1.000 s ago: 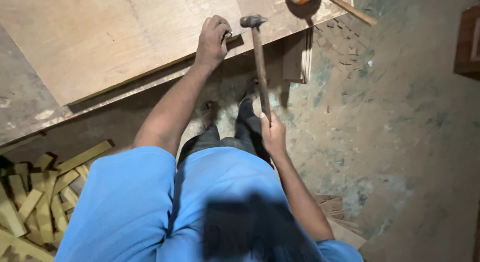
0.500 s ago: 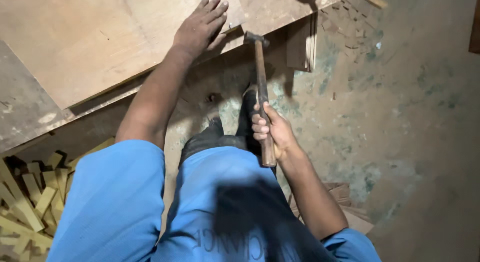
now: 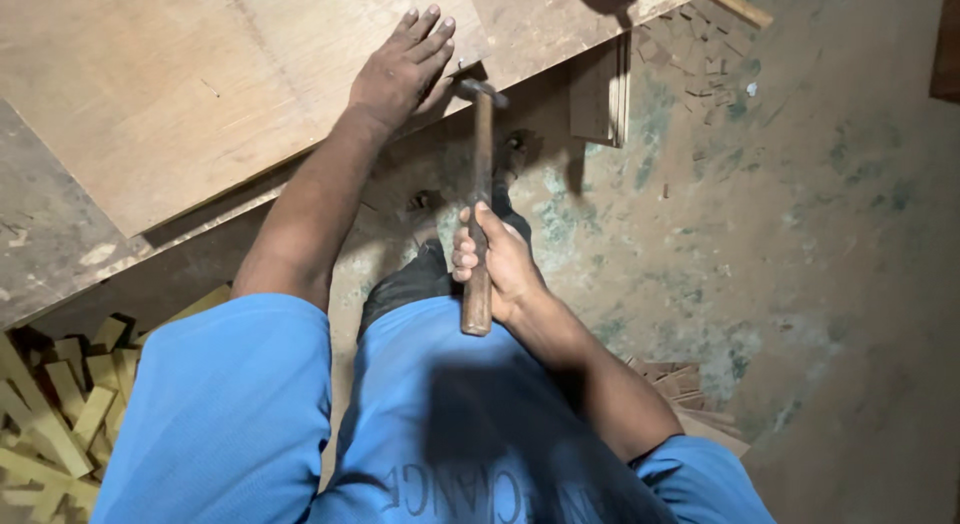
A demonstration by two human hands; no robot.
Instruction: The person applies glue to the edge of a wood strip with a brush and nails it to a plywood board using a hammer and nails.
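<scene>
My left hand [image 3: 400,69] lies flat, palm down, on a large plywood sheet [image 3: 200,94], fingers spread near the sheet's front edge. My right hand [image 3: 495,264] grips the wooden handle of a hammer [image 3: 480,184]. The hammer's metal head [image 3: 482,89] is right at the plywood's front edge, just right of my left fingertips. I cannot make out a nail under the head. My blue sleeves and blue shirt fill the lower part of the view, and my dark trousers and feet show below the sheet.
A pile of short pale wood offcuts [image 3: 50,404] lies on the floor at lower left. A stack of thin boards [image 3: 600,94] stands under the sheet's right end. More wood pieces [image 3: 690,384] lie by my right elbow. The concrete floor [image 3: 800,234] is dusty and stained.
My left hand has opened from pinching at the sheet's edge to lying flat on the plywood. The hammer has dropped so its head is at the plywood edge.
</scene>
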